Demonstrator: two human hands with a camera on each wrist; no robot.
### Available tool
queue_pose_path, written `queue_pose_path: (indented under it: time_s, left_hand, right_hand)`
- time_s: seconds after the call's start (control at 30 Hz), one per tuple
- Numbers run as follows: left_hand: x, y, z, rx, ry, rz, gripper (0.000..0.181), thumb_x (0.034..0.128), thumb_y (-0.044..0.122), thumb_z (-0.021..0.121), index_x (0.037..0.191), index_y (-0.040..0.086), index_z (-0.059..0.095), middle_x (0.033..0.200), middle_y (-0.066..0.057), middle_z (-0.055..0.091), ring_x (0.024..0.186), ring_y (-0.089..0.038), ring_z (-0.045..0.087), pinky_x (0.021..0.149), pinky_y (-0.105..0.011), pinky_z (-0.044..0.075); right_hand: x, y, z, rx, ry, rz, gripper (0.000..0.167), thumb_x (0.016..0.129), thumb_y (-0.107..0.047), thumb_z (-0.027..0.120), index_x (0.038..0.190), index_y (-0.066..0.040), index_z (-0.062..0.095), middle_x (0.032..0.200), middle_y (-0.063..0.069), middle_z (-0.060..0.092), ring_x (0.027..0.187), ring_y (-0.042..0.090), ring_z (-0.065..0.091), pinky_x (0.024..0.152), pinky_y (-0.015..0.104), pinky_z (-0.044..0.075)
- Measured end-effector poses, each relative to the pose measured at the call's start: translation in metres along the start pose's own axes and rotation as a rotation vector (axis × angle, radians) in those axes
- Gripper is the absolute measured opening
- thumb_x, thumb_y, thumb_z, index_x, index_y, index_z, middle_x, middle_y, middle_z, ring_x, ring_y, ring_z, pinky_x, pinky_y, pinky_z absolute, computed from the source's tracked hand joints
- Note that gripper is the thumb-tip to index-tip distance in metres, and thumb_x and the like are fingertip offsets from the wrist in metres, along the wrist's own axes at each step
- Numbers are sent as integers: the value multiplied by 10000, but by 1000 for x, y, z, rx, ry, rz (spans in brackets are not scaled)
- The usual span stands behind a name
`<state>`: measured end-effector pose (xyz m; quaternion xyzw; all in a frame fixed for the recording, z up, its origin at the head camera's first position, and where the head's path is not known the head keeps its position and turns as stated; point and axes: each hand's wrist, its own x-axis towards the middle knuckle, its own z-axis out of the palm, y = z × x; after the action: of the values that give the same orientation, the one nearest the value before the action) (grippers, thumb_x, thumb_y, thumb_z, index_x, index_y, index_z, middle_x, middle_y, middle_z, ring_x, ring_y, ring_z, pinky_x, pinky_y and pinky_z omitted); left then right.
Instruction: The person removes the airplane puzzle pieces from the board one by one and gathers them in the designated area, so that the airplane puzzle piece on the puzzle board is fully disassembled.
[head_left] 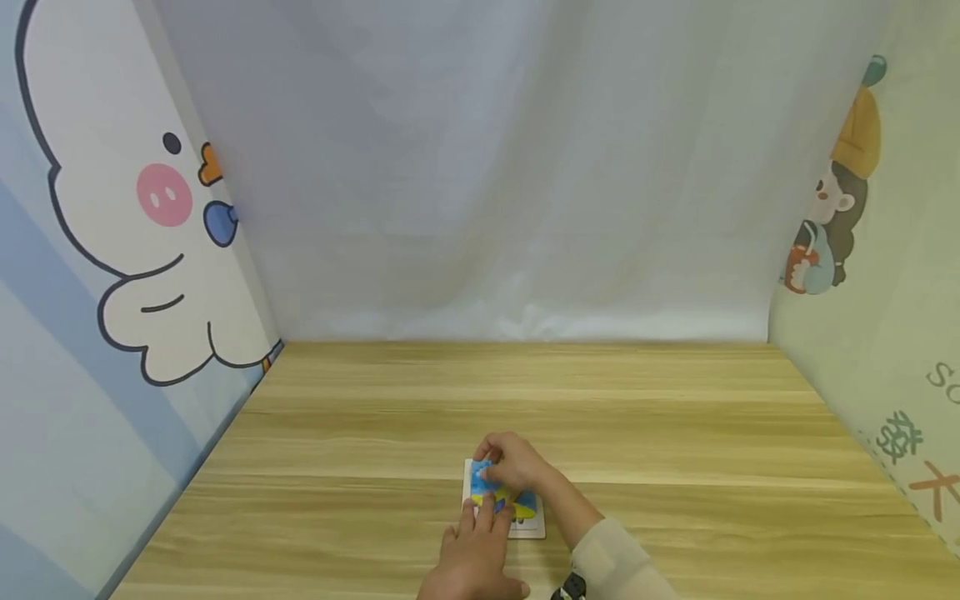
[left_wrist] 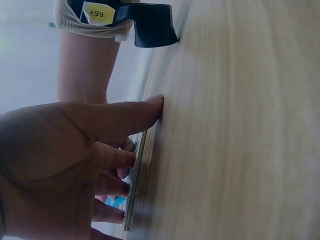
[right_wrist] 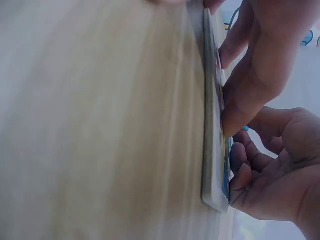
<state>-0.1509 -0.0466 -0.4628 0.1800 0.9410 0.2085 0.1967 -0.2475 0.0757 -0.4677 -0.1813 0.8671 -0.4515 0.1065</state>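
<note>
A small flat puzzle board [head_left: 528, 533] with a pale rim and a blue and yellow picture lies on the wooden table. My left hand [head_left: 476, 557] reaches over its near left part, fingers fairly straight and their tips resting on it; the left wrist view shows the thumb [left_wrist: 132, 119] held out beside the board. Over the board's far part, my right hand [head_left: 513, 462] has curled fingers and seems to pinch a blue puzzle piece [right_wrist: 245, 128]. Most of that piece is hidden by the fingers. The board's edge [right_wrist: 212, 150] shows side-on in the right wrist view.
The wood-grain table [head_left: 360, 417] extends around the board. A grey-white curtain [head_left: 480, 183] hangs at the back, and printed cartoon panels stand on the left [head_left: 97, 333] and right [head_left: 847, 350]. A dark wrist device [left_wrist: 155, 25] sits at the right sleeve.
</note>
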Motion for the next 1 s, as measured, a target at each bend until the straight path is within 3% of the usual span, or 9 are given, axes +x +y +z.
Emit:
queue_pose_path:
  time_s: [0.37,0.6,0.7,1.0]
  left_hand:
    - [-1,6,-2,12,28,6,934,677,390,804,1403,11,355,1473,-234,208,1314,-492,138,928,-685,233]
    - [0,6,0,29,24,7,912,674,397,810,1381,9,384,1456,-243,242,1297,-501,182,912,-681,262]
    - [0,6,-1,6,21,16,881,697,405,789,1374,2,394,1449,-253,246,1293,-512,178,907,-688,260]
    - [-5,2,-9,-123,93,74,764,760,404,724,1348,2,447,1429,-311,227,1282,-525,174,908,-690,250]
  right_hand:
    - [-8,-1,-10,170,57,12,124,802,33,633,914,-20,641,752,44,536,661,158,486,528,254,413]
    - [-10,6,-10,203,64,24,118,807,24,635,917,-17,640,750,49,539,670,164,500,546,275,437]
    - [-12,6,-10,209,85,18,112,813,3,641,923,-19,640,755,48,538,673,169,500,556,285,441]
    - [-21,3,-24,273,132,-6,141,837,15,623,976,34,622,764,58,547,665,180,502,584,314,455]
